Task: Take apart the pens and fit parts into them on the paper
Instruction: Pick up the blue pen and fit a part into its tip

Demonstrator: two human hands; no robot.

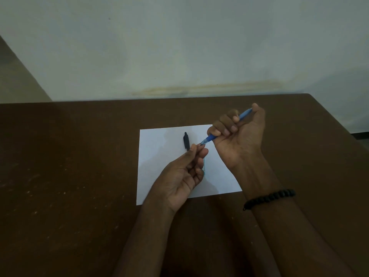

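Here both hands [179, 174] hold pen [211, 138] mid-paper [157, 156].

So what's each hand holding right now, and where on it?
The right hand grips the blue pen around its barrel. The left hand pinches the pen's tip end between thumb and fingertips.

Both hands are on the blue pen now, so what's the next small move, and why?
Probably twist the tip loose: the right hand grips the blue pen barrel, and the left hand pinches its tip above the paper.
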